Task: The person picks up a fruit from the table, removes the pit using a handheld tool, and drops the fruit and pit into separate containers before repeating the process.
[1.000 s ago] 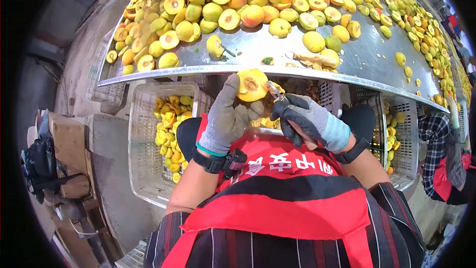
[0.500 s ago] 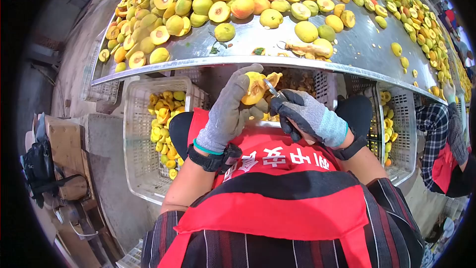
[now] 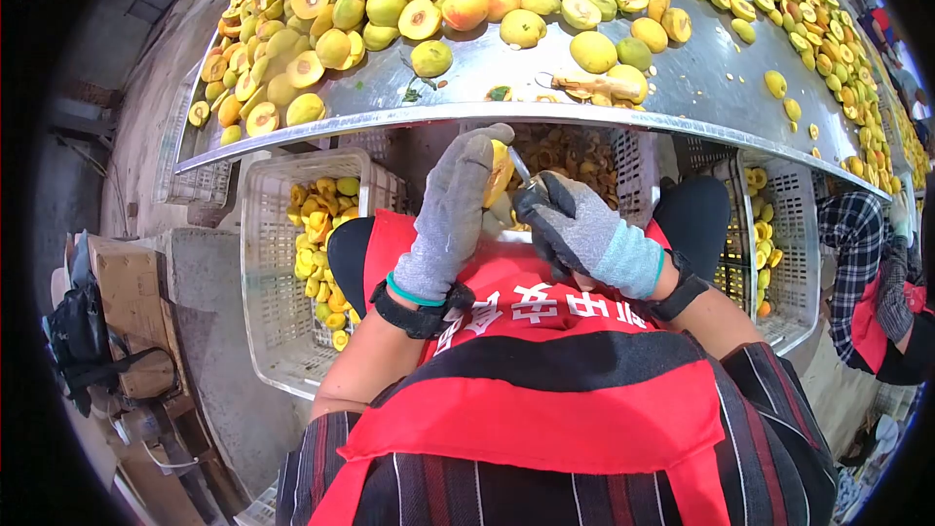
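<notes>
Both my hands wear grey gloves and meet above my lap, just below the table's front edge. In my left hand [image 3: 450,200] is a yellow peach half [image 3: 500,175], its cut side turned toward the right and partly hidden by the fingers. My right hand [image 3: 575,224] is closed around a small pitting knife [image 3: 521,168]. Its narrow metal blade points up and left, against or very near the peach's cut side; I cannot tell whether it touches. Most of the handle is hidden in the fist.
Halved peaches [image 3: 419,18] cover much of the metal table [image 3: 390,127]. A white crate [image 3: 255,273] of yellow peach pieces stands left, another crate [image 3: 804,263] right. Brownish scraps [image 3: 575,156] lie beneath the table edge. A co-worker's plaid sleeve [image 3: 852,244] is at far right.
The loose flap of flesh at the blade is gone from the peach half. My left hand has turned the peach more edge-on, and my right hand has moved left.
</notes>
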